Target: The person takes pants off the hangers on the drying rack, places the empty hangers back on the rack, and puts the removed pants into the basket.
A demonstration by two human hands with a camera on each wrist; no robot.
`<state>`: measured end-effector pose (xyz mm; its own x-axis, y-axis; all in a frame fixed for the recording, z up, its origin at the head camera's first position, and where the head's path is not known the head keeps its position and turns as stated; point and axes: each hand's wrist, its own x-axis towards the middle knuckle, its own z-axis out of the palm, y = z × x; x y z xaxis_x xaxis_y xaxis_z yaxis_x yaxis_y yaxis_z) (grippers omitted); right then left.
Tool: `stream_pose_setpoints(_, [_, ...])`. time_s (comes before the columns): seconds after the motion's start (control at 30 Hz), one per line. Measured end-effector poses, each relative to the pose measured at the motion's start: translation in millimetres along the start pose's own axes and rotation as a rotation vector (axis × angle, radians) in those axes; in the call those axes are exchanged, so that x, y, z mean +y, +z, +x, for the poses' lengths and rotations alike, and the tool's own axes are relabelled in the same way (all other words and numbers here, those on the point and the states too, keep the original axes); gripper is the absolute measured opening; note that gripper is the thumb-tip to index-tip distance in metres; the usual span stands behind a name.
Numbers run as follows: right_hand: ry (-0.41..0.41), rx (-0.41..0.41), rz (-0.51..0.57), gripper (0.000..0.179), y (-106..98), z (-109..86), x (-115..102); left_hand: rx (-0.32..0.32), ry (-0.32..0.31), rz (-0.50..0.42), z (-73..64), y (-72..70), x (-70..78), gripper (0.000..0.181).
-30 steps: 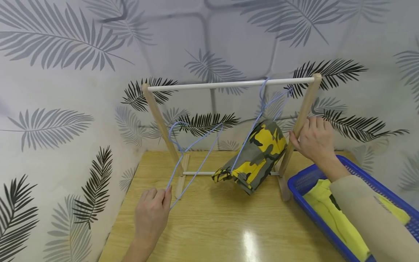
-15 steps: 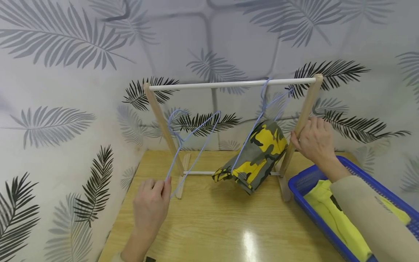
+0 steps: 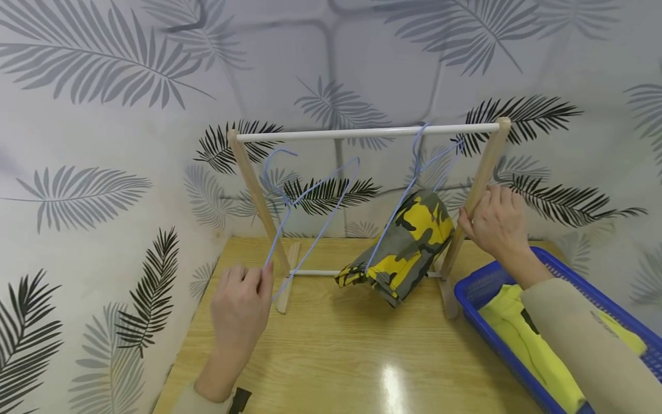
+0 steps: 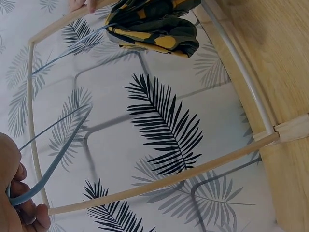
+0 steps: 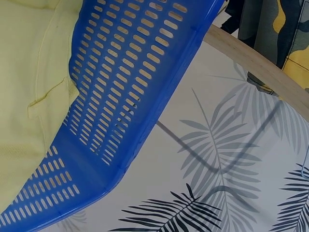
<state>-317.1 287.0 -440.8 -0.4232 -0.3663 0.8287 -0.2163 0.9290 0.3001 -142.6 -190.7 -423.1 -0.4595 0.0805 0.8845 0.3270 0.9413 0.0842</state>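
While round hanger (image 3: 288,203), left grip (image 3: 242,305) knuckles-up

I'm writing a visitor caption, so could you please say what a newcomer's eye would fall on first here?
Probably the yellow-and-grey camouflage garment, hanging from a blue hanger on the white top bar of the rack. Next might come the blue basket on the right, with yellow clothing inside, then the left hand holding a bare hanger near the rack's left end.

From the head I look down at the rack (image 3: 331,135), from the left wrist sideways; the right, near the basket (image 5: 157,96), shares their spotted cloth (image 3: 408,247).
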Motion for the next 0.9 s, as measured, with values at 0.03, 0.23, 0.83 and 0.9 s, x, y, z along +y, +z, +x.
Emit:
stream_pose_setpoints(0.03, [0.000,0.002,0.000,0.064,0,0.3,0,0.006,0.000,-0.001,1.9,0.6,-0.2,0.053])
stream_pose_setpoints(0.23, [0.004,-0.008,0.003,0.066,-1,0.9,-1,0.020,0.014,0.036,15.1,5.3,-1.5,0.049])
stream_pose_setpoints(0.83, [0.008,-0.041,-0.020,0.070,-1,0.7,-1,0.041,0.014,0.092,57.5,30.2,-16.8,0.044])
stream_pose_setpoints(0.9, [0.013,-0.035,-0.015,0.070,-1,0.7,-2,0.039,0.017,0.098,58.8,34.4,-19.3,0.043])
